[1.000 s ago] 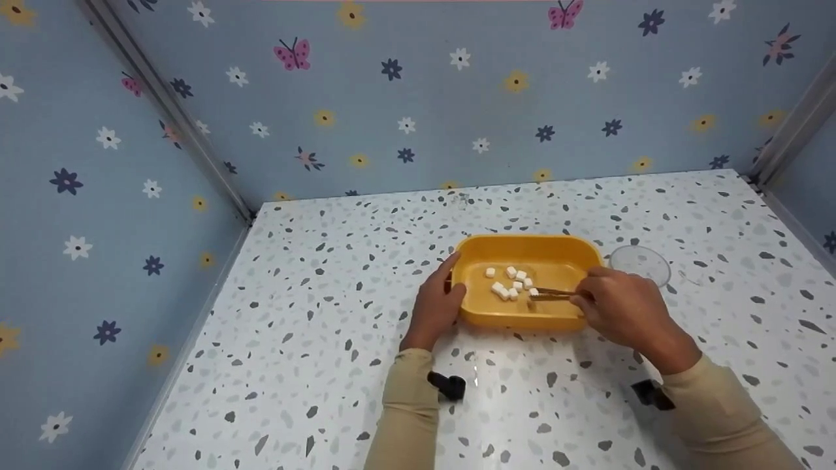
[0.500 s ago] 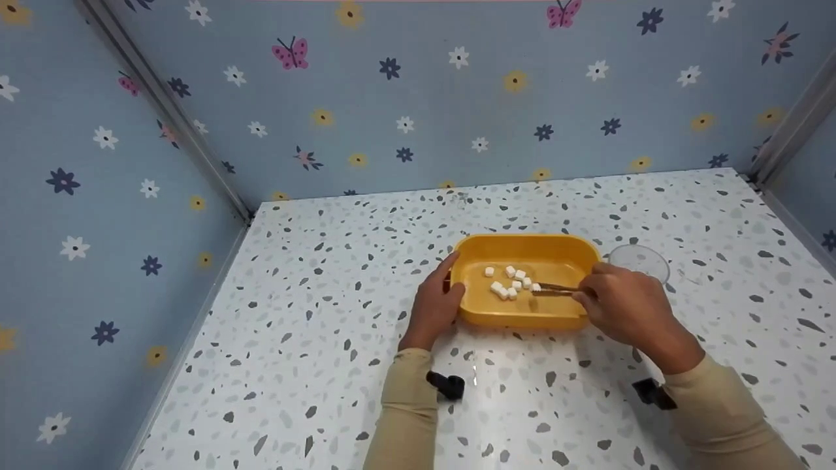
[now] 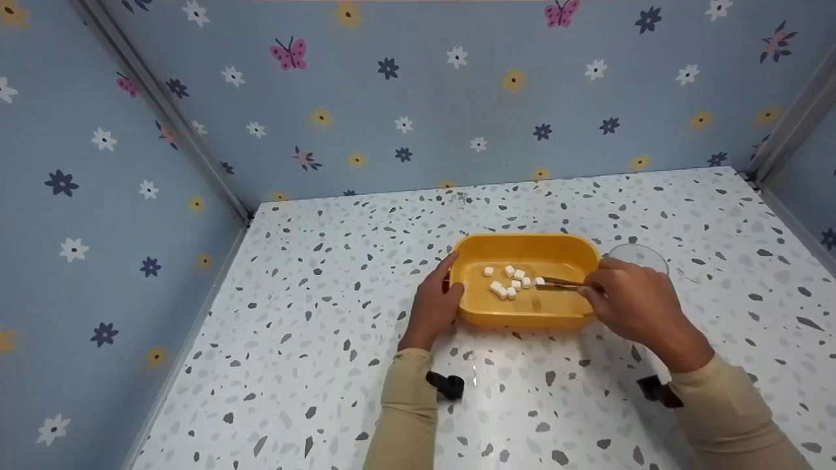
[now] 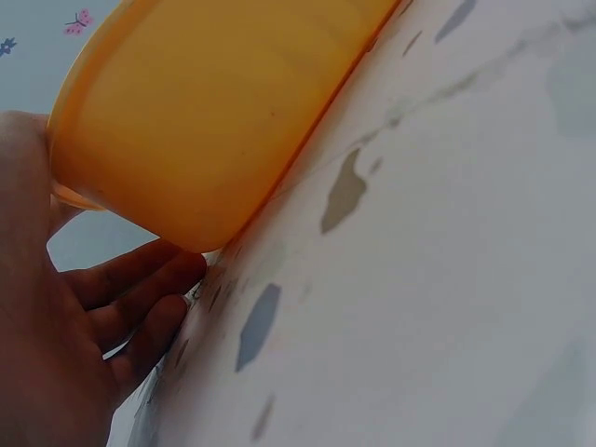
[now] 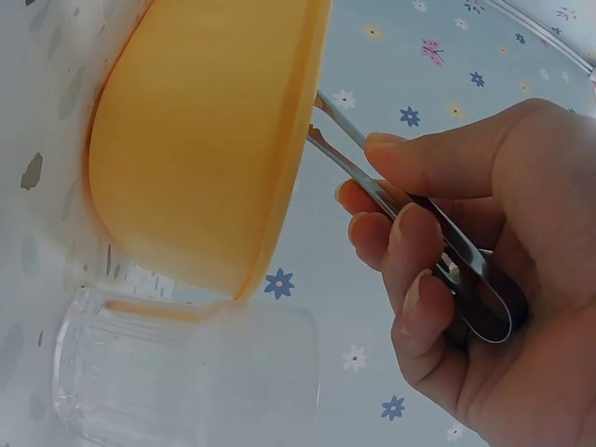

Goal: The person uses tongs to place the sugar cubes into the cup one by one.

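Observation:
An oblong yellow plastic tub [image 3: 529,320] holds several small white cubes [image 3: 503,290] on its floor. At its left end my left hand [image 3: 434,307] grips the rim, the thumb over the edge; in the left wrist view the fingers [image 4: 140,307] lie by the tub's outer side. My right hand [image 3: 630,297] holds small metal tongs [image 5: 456,247] over the tub's right side, the thumb and fingers pressing the arms. A single white cube [image 3: 539,281] sits at the tongs' tips, seemingly just off the floor, with a shadow below. The tub wall hides the tips in the right wrist view.
Right of the tub stands a clear, round-rimmed container [image 5: 186,372], partly hidden by my right hand in the head view. The white speckled tabletop [image 3: 313,326] meets blue flowered panels [image 3: 444,98] at the back and sides.
The tongs have risen slightly, away from the floor of the tub, carrying one cube with them. My right hand has shifted a little to the right; my left hand stays on the tub.

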`<state>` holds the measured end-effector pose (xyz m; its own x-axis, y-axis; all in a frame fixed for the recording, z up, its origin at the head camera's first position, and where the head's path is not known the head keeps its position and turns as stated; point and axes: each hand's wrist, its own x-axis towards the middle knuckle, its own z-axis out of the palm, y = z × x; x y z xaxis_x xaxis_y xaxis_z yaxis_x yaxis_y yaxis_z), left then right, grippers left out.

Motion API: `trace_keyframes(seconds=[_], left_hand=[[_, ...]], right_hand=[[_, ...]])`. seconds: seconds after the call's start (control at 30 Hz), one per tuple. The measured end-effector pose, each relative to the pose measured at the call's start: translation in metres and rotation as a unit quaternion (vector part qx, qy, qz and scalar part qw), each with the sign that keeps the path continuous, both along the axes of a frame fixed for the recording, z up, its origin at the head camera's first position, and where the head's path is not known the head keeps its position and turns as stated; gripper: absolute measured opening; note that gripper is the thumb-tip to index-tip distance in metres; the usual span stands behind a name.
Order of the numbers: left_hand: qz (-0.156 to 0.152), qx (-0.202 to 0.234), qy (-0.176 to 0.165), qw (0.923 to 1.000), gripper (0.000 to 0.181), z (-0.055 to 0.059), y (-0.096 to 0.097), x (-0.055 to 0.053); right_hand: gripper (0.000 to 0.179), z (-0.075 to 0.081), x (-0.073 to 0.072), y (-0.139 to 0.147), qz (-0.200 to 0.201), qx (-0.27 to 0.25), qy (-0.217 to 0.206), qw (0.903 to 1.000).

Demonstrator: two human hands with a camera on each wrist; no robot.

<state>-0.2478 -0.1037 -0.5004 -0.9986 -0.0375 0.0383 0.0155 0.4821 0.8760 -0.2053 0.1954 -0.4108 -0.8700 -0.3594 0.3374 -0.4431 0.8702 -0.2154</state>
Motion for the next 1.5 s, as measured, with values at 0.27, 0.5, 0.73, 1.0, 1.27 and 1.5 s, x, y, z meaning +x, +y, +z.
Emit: trace_keyframes(seconds=[0.27, 0.5, 0.73, 1.0, 1.27, 1.5], left_hand=[[-0.004, 0.004, 0.006, 1.0, 0.061, -0.001, 0.001, 0.0], [0.002, 0.014, 0.0, 0.9999, 0.061, -0.002, 0.0, 0.0], [-0.003, 0.015, -0.004, 0.9999, 0.062, -0.001, 0.0, 0.0], [0.004, 0.014, -0.006, 0.9999, 0.061, -0.001, 0.001, 0.0], [0.001, 0.011, -0.001, 0.9999, 0.061, 0.0, 0.001, 0.001], [-0.001, 0.007, 0.001, 1.0, 0.059, -0.002, 0.0, -0.001]], right_hand=[[0.012, 0.005, 0.001, 0.005, -0.01, -0.003, 0.004, 0.9999], [0.011, 0.013, 0.002, 0.01, -0.016, -0.014, 0.013, 0.9997], [0.013, 0.018, 0.002, 0.016, -0.036, -0.009, 0.008, 0.9993], [0.013, 0.023, 0.002, 0.025, -0.043, -0.011, 0.015, 0.9989], [0.014, 0.027, 0.004, 0.034, -0.06, -0.013, 0.014, 0.998], [0.013, 0.031, 0.005, 0.041, -0.067, -0.017, 0.02, 0.9974]])
